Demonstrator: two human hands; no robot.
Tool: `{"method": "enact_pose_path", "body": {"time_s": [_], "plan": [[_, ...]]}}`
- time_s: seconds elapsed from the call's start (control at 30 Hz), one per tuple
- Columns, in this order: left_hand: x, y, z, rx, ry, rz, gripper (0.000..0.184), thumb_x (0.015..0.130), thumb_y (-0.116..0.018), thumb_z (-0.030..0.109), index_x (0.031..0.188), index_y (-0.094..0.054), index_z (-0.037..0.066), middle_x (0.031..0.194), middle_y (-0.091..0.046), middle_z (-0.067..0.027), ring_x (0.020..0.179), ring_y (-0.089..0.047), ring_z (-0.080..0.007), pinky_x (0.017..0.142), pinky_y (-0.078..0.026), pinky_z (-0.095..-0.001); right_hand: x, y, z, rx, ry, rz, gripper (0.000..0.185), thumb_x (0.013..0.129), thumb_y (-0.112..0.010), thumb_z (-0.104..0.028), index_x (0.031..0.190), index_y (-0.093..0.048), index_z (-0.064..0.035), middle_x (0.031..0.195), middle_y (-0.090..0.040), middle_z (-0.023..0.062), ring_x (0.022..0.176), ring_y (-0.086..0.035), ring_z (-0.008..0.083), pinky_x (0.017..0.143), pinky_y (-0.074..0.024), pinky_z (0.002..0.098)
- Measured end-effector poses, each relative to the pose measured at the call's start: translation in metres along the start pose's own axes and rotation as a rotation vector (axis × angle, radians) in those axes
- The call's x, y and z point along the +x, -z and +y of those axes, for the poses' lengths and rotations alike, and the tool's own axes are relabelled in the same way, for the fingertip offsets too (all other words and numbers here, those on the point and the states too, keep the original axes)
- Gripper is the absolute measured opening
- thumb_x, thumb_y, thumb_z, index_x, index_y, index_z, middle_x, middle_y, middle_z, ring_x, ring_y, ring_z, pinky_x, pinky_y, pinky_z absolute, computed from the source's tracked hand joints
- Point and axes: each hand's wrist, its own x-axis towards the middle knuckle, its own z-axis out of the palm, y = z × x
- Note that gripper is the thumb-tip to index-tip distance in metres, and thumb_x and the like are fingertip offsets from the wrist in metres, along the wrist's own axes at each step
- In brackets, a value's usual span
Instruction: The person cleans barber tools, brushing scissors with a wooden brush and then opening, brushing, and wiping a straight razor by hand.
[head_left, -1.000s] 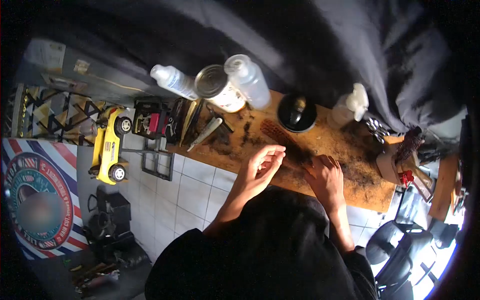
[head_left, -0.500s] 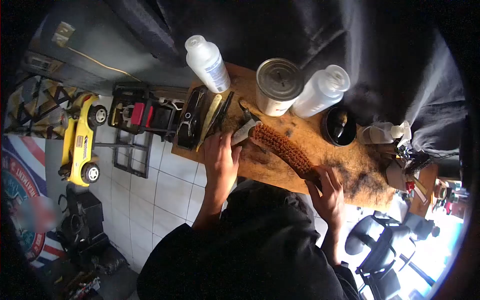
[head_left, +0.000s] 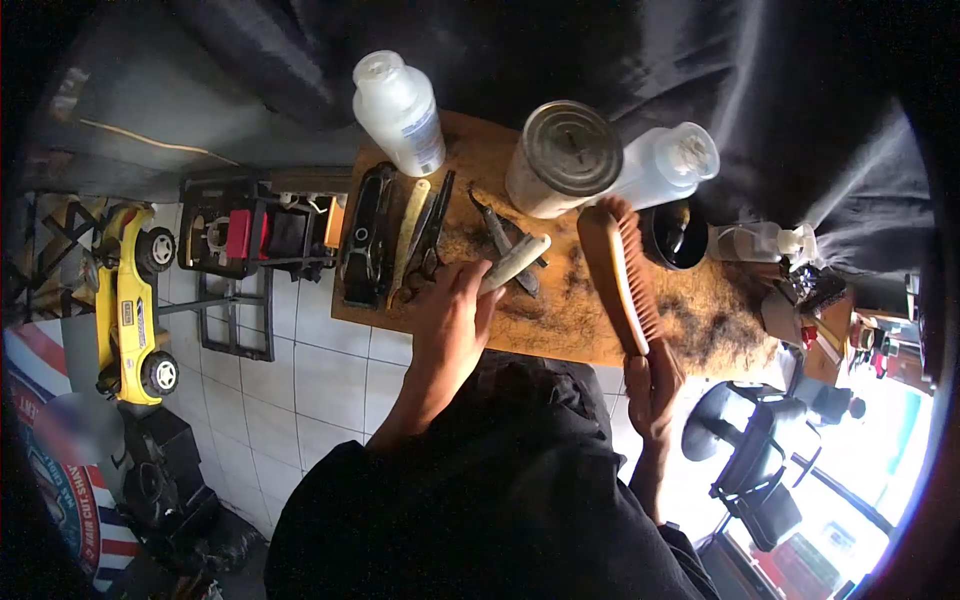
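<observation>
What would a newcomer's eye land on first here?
Probably the bright yellow toy car at the far left of the view. Next, the curved wooden brush in the right hand, angled over the wooden table. Then the large tin can on the table's far side, between two bottles.

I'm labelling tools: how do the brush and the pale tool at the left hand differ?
The brush is long and bristled; the pale tool is shorter, with no visible bristles. The brush is brown, in the right hand; the pale tool is off-white, by the left hand. Both are elongated.
</observation>
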Motion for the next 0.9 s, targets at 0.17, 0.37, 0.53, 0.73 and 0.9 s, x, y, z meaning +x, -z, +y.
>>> {"method": "enact_pose_path", "body": {"time_s": [0.17, 0.37, 0.53, 0.73, 0.9], "plan": [[0.001, -0.004, 0.043, -0.039, 0.039, -0.281, 0.029, 0.084, -0.061, 0.008, 0.111, -0.054, 0.000, 0.090, -0.060, -0.0053, 0.085, -0.060, -0.0159, 0.071, -0.048, -0.0236, -0.010, 0.019, 0.002, 0.156, -0.055, -0.323, 0.032, 0.088, -0.056, -0.031, 0.093, -0.062, 0.0007, 0.063, -0.056, 0.0130, 0.055, -0.057, 0.0238, 0.053, -0.0431, 0.0328], [-0.008, -0.053, 0.057, -0.554, 0.094, -0.361, 0.032, 0.078, -0.067, 0.005, 0.107, -0.056, -0.005, 0.091, -0.065, -0.0081, 0.086, -0.061, -0.0121, 0.074, -0.048, -0.0251, -0.028, 0.047, 0.032, 0.154, -0.223, -0.371, 0.028, 0.090, -0.053, -0.027, 0.090, -0.062, 0.0001, 0.061, -0.056, 0.0113, 0.052, -0.054, 0.0160, 0.051, -0.0422, 0.0315], [-0.004, -0.052, 0.101, -0.301, -0.128, -0.320, 0.029, 0.076, -0.071, 0.013, 0.102, -0.063, 0.002, 0.081, -0.067, -0.0151, 0.074, -0.068, -0.0235, 0.060, -0.052, -0.0293, -0.054, 0.083, 0.094, -0.068, -0.399, 0.011, 0.026, 0.090, -0.054, -0.023, 0.089, -0.061, 0.0016, 0.067, -0.063, 0.0156, 0.058, -0.063, 0.0185, 0.052, -0.0459, 0.0312], [0.002, -0.057, 0.116, -0.116, -0.036, -0.512, 0.031, 0.076, -0.071, 0.014, 0.104, -0.064, 0.002, 0.091, -0.068, -0.0125, 0.081, -0.066, -0.0129, 0.068, -0.051, -0.0257, -0.051, 0.102, 0.098, 0.057, -0.418, -0.004, 0.029, 0.082, -0.066, -0.025, 0.082, -0.058, 0.0027, 0.058, -0.057, 0.0143, 0.046, -0.050, 0.0160, 0.047, -0.0403, 0.0299], [0.003, -0.066, 0.107, -0.143, -0.112, -0.435, 0.031, 0.076, -0.070, 0.018, 0.103, -0.064, 0.004, 0.083, -0.065, -0.0178, 0.073, -0.066, -0.0299, 0.061, -0.051, -0.0330, -0.030, 0.081, 0.074, 0.046, -0.232, -0.273, 0.037, 0.079, -0.068, -0.032, 0.080, -0.058, 0.0036, 0.065, -0.058, 0.0220, 0.057, -0.060, 0.0249, 0.055, -0.0454, 0.0368]]}}
